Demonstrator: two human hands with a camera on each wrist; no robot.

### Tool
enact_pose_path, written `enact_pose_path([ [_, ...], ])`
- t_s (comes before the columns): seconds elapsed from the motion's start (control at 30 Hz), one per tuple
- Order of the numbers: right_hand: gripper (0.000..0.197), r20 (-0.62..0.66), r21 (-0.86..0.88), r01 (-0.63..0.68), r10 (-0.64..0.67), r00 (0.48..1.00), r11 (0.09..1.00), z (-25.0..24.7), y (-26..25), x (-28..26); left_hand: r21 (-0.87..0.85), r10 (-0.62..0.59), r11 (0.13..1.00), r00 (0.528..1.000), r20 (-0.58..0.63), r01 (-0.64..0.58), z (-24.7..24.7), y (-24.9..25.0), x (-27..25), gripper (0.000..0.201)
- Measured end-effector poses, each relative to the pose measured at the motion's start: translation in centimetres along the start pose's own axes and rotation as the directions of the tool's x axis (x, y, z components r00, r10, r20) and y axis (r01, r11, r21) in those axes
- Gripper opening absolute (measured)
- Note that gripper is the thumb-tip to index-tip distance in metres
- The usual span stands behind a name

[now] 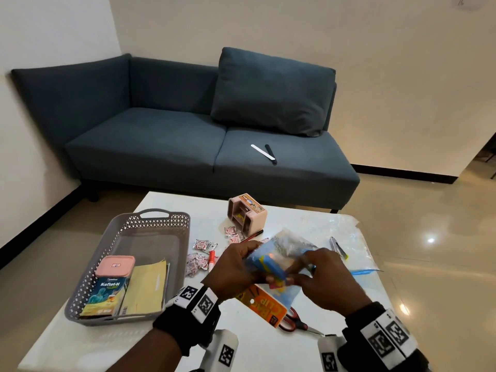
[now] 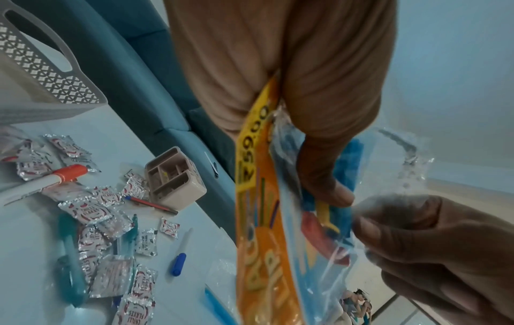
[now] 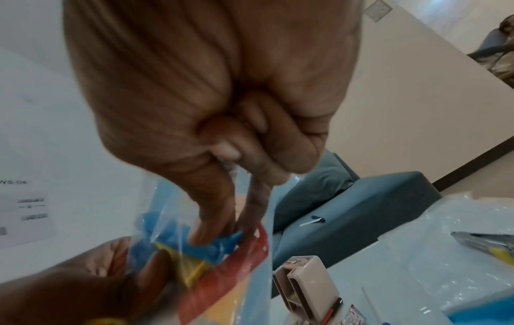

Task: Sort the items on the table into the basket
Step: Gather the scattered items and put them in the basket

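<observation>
As both hands (image 1: 271, 275) pinch it, clip packet (image 2: 267, 230) hangs (tilted) between.

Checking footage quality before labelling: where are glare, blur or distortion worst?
Head view: sharp; ceiling-light glare on the floor; wide-angle bends the sofa. Left wrist view: clip packet motion-blurred, sachets readable. Right wrist view: right hand fills the frame, soft.

A blue-grey sofa (image 1: 188, 130) stands at twelve o'clock beyond the bench. One loose cushion (image 1: 271, 92) leans on its back. A white strip (image 1: 263, 151) and a black strip (image 1: 271, 154) lie crossed on the right seat.
</observation>
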State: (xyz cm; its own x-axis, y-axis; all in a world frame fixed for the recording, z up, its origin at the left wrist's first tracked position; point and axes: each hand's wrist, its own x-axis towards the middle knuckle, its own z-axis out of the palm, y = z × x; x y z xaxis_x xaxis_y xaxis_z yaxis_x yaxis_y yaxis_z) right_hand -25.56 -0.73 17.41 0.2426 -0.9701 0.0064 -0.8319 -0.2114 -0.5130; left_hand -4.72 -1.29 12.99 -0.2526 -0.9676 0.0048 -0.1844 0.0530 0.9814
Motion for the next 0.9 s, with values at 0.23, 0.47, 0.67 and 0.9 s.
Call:
enact_pose_path([
  [0.23, 0.013, -0.021, -0.315, 0.138, -0.152, 0.988, 0.939, 0.2, -1.3, -0.7, 0.059, -0.066, 0.996, 0.993, 0.102, 0.060, -0.2, 0.7, -0.1, 0.053],
  [0.47, 0.059, -0.466, 0.457, 0.044, 0.198, 0.862, 0.888, -0.1, -0.3, -0.9, -0.257, -0.164, 0.955, 0.985, -0.055, 0.145, -1.4, 1.3, -0.8, 0.025],
  [0.67, 0.014, -0.074, 0.637, -0.098, 0.187, 0.980, 0.764, 0.3, 0.0, -0.3, -0.349, -0.130, 0.931, 0.990, -0.051, 0.104, -0.9, 1.8, -1.3, 0.033],
  [0.9, 0.013, 0.019, 0.658, -0.115, 0.136, 0.991, 0.744, -1.3, -0.6, -0.7, -0.419, -0.103, 0.907, 0.989, -0.106, 0.050, 0.2, 2.7, -2.4, 0.043],
])
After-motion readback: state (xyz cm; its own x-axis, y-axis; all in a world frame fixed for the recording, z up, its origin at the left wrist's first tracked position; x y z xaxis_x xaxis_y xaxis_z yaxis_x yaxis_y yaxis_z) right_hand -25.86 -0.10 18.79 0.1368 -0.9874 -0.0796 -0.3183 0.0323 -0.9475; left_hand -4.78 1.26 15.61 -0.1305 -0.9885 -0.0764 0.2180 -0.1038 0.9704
